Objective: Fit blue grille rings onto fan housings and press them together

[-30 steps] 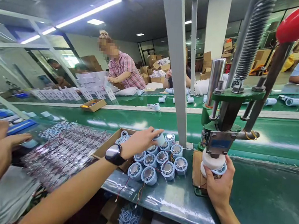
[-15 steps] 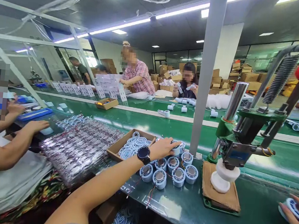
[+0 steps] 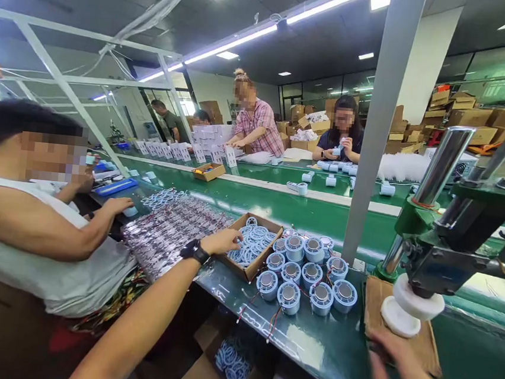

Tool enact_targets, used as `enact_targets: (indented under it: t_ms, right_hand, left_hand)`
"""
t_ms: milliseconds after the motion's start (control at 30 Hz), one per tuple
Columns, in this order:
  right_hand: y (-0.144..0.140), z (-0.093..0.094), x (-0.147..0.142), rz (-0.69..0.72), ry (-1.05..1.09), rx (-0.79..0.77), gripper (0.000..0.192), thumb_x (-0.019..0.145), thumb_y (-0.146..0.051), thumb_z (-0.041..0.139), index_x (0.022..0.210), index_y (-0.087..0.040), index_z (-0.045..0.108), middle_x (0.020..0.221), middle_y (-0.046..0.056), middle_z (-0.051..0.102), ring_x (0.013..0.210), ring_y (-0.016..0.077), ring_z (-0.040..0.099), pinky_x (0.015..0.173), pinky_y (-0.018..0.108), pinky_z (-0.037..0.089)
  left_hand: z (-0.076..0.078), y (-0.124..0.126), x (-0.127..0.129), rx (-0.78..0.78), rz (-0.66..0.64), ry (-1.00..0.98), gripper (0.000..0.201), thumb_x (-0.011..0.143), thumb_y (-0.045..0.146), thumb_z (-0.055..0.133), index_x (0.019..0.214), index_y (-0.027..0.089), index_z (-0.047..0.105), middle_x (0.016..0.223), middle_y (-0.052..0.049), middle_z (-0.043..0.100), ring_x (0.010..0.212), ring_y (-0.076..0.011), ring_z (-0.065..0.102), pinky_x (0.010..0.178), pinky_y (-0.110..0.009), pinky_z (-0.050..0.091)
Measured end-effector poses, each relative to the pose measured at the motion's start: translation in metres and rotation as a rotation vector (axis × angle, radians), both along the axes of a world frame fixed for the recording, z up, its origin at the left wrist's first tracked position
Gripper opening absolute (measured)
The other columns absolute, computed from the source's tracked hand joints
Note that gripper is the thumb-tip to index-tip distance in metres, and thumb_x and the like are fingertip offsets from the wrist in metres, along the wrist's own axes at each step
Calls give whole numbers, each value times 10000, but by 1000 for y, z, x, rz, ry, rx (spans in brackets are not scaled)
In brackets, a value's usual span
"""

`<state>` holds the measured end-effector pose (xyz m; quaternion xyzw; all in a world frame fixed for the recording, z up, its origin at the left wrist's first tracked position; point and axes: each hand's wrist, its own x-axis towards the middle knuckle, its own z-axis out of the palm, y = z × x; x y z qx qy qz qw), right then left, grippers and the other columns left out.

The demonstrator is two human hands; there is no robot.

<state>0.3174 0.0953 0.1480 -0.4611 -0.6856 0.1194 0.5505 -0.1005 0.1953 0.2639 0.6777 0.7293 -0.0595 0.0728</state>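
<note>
My left hand (image 3: pixel 223 241), a black watch on its wrist, reaches over the near left rim of a shallow cardboard box (image 3: pixel 259 266) full of pale blue rings (image 3: pixel 254 241). Its fingers point into the box and nothing shows in its grip. Right of the box, several pale blue round parts (image 3: pixel 307 272) with metal centres and thin wires stand in a cluster on the green bench. My right hand (image 3: pixel 408 377) is blurred at the lower right, fingers apart and empty, just in front of the cardboard pad (image 3: pixel 375 308) under the green lever press (image 3: pixel 434 249) with its white head (image 3: pixel 411 300).
A person in a white sleeveless top (image 3: pixel 51 236) sits close on my left beside a heap of shiny packets (image 3: pixel 168 235). A grey post (image 3: pixel 378 136) rises behind the parts. Beyond runs a green conveyor (image 3: pixel 278 204), with people at work on its far side. An open carton of rings (image 3: pixel 229 360) sits below the bench.
The view swung left. My left hand left the round parts and went to the ring box. My right hand, which held a blue and white part off to the right, now hovers empty near the pad.
</note>
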Motion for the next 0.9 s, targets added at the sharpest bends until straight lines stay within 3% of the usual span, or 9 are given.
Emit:
enact_targets:
  t_ms: [100,233,367,500,600,667,700,767,900]
  right_hand:
    - [8,2,-50,177,-240,107,354,957,-182,475,1241,-286,659,1110,81,711,965,232,718,813,359,634]
    - [29,17,-92,71,-431,82,490,852,-57,479,1284,-217,648,1181,153,663,1041,305,674,855,459,612]
    - [57,38,-80,20,-467,35,431,891,-77,501,1283,-183,647,1182,156,655,1053,308,642,895,467,579]
    - [64,41,-66,6,-539,13,361,876,-82,557,1178,-213,705,1108,130,679,1009,309,632,873,472,556]
    - [53,25,-72,-8,-601,30,364,843,-59,602,1148,-217,726,1189,149,677,1114,357,597,979,572,487]
    - [43,11,-77,-21,-631,41,377,830,-28,604,1134,-210,734,1204,150,686,1151,364,582,1040,602,437]
    - [38,5,-78,-29,-642,46,395,827,-11,593,1138,-210,734,1203,146,692,1154,359,581,1051,598,429]
    - [32,0,-75,-43,-654,52,438,841,-1,566,1188,-221,719,1236,134,692,1168,351,577,1055,587,429]
    - [49,31,-68,38,-658,-74,442,931,-83,519,1328,-225,653,1375,150,620,1254,347,547,1059,553,445]
  left_hand:
    - [-18,-9,-5,-33,34,-25,313,983,339,658,1245,169,635,1243,-90,672,1041,-234,692,887,-443,600]
    - [-25,-11,-3,69,68,-66,312,982,339,660,1243,169,636,1239,-90,674,1036,-233,692,884,-442,600]
    - [-16,-19,-6,340,124,-134,252,988,342,649,1162,160,664,1158,-74,702,990,-217,700,880,-430,593]
    - [-19,-60,20,685,103,-253,271,1018,284,470,1054,166,712,1079,-95,739,1016,-241,699,924,-412,575]
    - [-45,-110,68,857,4,-346,336,992,302,420,1008,215,745,1033,-97,750,1011,-258,709,923,-402,584]
    - [-73,-141,106,899,-117,-420,281,969,269,471,983,271,752,964,-67,752,947,-234,729,876,-363,605]
    - [-89,-153,124,938,-236,-519,269,956,211,502,1034,286,748,960,-72,750,945,-237,732,857,-362,613]
    - [-118,-168,157,954,-333,-659,306,944,160,527,1134,308,715,943,-79,744,926,-243,731,834,-367,624]
    - [-148,-162,197,812,-400,-740,394,900,65,498,1165,274,703,977,-103,748,934,-242,741,823,-353,639]
